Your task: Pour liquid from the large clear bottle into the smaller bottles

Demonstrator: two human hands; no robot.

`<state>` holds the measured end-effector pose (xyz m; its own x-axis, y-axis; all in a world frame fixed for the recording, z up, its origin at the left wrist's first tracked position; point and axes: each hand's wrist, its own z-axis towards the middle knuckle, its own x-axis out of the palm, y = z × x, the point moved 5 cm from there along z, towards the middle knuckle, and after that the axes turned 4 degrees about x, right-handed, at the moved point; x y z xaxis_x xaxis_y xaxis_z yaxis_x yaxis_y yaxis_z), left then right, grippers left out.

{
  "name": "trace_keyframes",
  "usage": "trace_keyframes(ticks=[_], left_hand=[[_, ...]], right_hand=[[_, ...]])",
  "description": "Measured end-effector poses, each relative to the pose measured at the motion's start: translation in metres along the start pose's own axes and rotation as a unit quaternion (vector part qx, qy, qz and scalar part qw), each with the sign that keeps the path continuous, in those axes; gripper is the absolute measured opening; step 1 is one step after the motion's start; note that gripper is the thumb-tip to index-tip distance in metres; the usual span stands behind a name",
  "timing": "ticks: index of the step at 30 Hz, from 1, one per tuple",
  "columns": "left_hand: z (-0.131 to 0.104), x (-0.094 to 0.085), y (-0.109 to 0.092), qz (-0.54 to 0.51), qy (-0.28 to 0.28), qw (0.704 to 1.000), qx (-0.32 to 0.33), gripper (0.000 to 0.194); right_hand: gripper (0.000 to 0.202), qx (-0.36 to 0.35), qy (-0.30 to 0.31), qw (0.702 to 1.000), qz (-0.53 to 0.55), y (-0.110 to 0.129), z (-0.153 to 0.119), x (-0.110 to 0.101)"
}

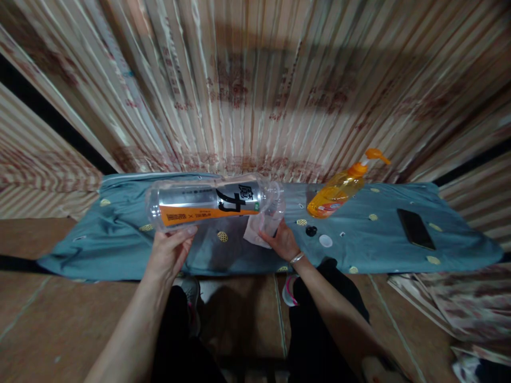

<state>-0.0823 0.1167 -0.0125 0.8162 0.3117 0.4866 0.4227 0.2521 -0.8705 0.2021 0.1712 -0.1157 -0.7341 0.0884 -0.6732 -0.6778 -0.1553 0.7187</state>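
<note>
A large clear plastic bottle [207, 201] with a silver and orange label lies sideways in the air above the cloth-covered bench. My left hand [171, 249] grips it from below near its base, at the left. At the neck on the right, my right hand [284, 242] is closed on a pale cloth or tissue [255, 232], which hangs below the bottle. Whether those fingers also touch the neck is hard to make out. Just right of this hand, a small black cap [311, 231] and a white round disc [326, 241] rest on the bench cover.
A teal cover with yellow pineapple prints [227, 260] drapes the bench. An orange pump bottle [335, 192] leans toward the right at the back. Farther right lies a black phone [415, 229]. Patterned curtains [255, 96] hang behind, and dark poles [56, 114] run along both sides.
</note>
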Motion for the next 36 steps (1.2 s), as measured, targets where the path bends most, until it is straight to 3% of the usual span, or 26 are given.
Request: trace_keyframes(ticks=[14,36], left_hand=[[-0.0003,-0.0005,-0.0008,0.017,0.005,1.0,-0.001,0.058],[-0.0018,0.0053,-0.0042,0.004,0.008,1.0,0.005,0.067]], right_hand=[[0.076,0.018,-0.002,1.0,-0.011,0.0043,-0.0012,-0.0029],[0.078,0.017,0.004,1.0,-0.02,0.0047,-0.0002,-0.0029]])
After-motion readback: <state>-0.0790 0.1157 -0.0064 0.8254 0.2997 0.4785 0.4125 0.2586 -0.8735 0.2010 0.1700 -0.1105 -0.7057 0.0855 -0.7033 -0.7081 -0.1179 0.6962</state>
